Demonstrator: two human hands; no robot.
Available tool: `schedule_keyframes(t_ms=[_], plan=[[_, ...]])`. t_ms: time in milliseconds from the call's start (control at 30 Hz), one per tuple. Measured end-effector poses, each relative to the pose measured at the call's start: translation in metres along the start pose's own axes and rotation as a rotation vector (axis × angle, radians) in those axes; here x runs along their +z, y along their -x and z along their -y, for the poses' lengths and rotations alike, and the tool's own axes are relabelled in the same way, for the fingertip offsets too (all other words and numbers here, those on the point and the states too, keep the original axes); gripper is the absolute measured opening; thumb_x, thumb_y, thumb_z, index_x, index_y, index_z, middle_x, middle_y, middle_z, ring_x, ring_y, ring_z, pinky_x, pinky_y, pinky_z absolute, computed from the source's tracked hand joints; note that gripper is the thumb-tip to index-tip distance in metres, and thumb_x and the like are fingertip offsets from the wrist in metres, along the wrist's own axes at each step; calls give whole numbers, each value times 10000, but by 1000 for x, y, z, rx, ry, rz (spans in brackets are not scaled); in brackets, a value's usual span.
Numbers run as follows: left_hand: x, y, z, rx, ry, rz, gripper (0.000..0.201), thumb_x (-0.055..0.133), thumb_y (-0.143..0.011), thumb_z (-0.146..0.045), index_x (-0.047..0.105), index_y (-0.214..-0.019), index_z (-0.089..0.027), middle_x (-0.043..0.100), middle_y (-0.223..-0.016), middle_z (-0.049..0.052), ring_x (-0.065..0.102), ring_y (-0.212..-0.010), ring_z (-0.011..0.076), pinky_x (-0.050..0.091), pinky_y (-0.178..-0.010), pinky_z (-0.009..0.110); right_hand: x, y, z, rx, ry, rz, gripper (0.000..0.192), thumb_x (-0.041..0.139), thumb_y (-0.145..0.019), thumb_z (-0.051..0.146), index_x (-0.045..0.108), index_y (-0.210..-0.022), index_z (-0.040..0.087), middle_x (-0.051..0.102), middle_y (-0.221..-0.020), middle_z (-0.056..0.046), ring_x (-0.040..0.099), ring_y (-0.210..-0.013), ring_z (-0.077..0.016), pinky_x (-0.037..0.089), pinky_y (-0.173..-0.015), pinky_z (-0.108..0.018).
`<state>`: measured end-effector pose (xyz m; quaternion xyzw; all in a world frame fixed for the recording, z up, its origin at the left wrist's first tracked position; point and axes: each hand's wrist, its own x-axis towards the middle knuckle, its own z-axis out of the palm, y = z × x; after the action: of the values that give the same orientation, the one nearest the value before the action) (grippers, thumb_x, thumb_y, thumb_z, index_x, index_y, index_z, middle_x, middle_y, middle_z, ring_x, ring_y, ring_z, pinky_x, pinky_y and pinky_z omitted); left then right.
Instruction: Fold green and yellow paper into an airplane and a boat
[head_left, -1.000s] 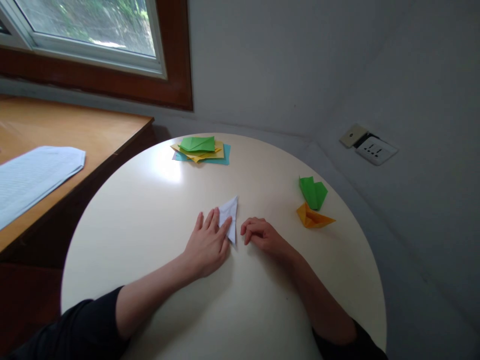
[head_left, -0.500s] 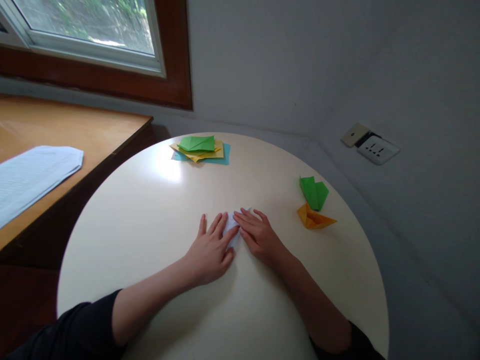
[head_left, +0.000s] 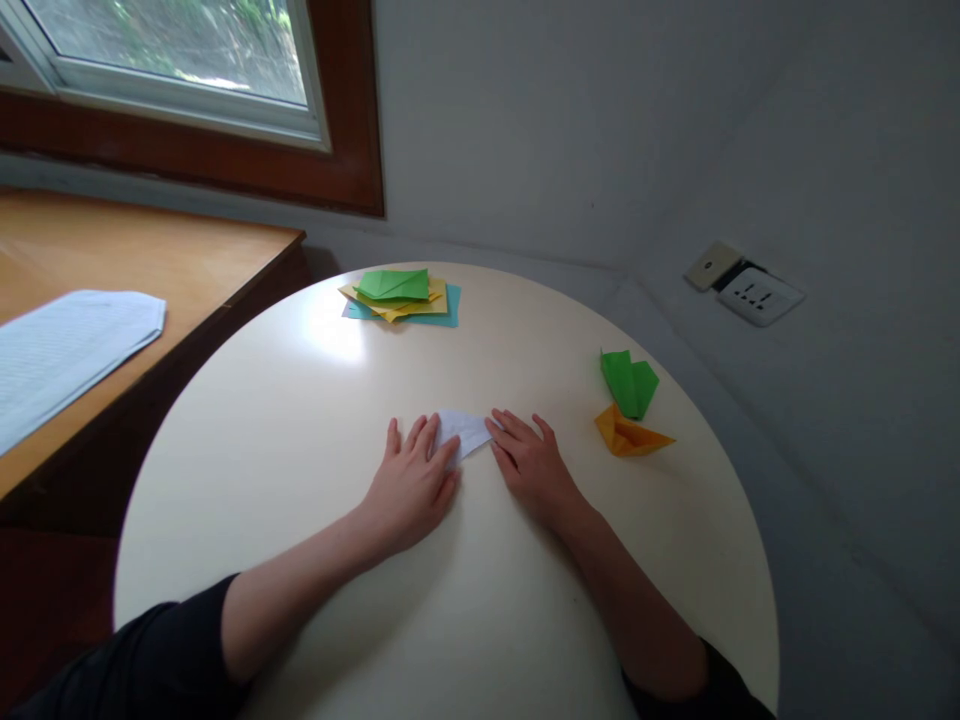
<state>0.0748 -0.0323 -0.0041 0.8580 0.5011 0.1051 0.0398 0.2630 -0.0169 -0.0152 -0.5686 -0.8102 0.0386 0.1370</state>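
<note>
White folded paper [head_left: 465, 432] lies flat near the middle of the round table [head_left: 300, 400], pinned between both hands, seemingly so its layers stay put while a crease is pressed. Left hand [head_left: 411, 482] rests palm down, fingers spread and straight, tips on the paper's left part. Right hand [head_left: 531, 465] lies flat too, fingers extended onto the right edge; neither grips anything. Toward the right edge sit a green paper model [head_left: 628, 381] and an orange paper boat [head_left: 628, 435]; a coloured paper stack [head_left: 401, 293] lies at the far edge.

Light: dim daylight from the window [head_left: 172, 60].
Glare: pale sheen on the bench [head_left: 330, 340].
Edges: bowed, wide-angle.
</note>
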Motion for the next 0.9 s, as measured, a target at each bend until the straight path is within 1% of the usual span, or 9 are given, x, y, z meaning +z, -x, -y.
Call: schedule_keyframes(t_ms=[100,200,367,500,633,767,900], plan=[[1,-3,4,-30,-20,-18,386,418,-866,-305,521,-1210,-162,422,-1356,212,392,-1258,346,228,-1027,599,-1,0,0,22,6,-22,373,341,-898,193,543,-1211,209,516,-1319,-79,451,-1234,-184,229,-1053,-456],[-1,-6,8,-60,-38,-9,387,422,-863,-315,528,-1205,-168,422,-1355,213,396,-1255,350,235,-1022,599,-3,-1,0,40,4,-36,369,351,-888,182,563,-1188,211,536,-1298,-85,465,-1220,-187,232,-1050,-460],[-7,-8,12,-82,-66,8,366,438,-850,-313,542,-1184,-203,427,-1361,180,397,-1257,337,231,-1025,599,-3,-1,0,67,-4,-38,370,371,-865,150,582,-1164,209,543,-1288,-94,477,-1208,-197,239,-1044,-476],[-10,-10,15,-101,-81,17,383,454,-841,-336,538,-1178,-177,429,-1357,194,398,-1254,341,222,-1031,594,-2,-1,-2,54,-14,-73,362,379,-857,150,597,-1138,219,562,-1264,-99,497,-1186,-204,257,-1030,-495],[-11,-12,16,-133,-50,26,395,461,-842,-337,528,-1175,-135,443,-1340,212,405,-1248,337,207,-1045,583,1,-1,-4,38,-36,-109,347,384,-853,165,609,-1113,214,583,-1232,-106,515,-1158,-211,272,-1018,-494],[-10,-12,16,-151,3,11,460,461,-849,-336,449,-1258,-126,461,-1328,205,402,-1251,328,189,-1050,586,3,-2,-6,43,-73,-135,355,383,-848,173,579,-1144,194,598,-1203,-107,527,-1133,-215,271,-1016,-486],[-11,-13,18,-174,51,10,603,491,-832,-353,310,-1349,-101,468,-1321,206,411,-1247,315,184,-1060,566,4,-2,-6,42,-121,-174,426,397,-831,166,472,-1250,177,580,-1225,-109,519,-1135,-220,281,-1010,-475]])
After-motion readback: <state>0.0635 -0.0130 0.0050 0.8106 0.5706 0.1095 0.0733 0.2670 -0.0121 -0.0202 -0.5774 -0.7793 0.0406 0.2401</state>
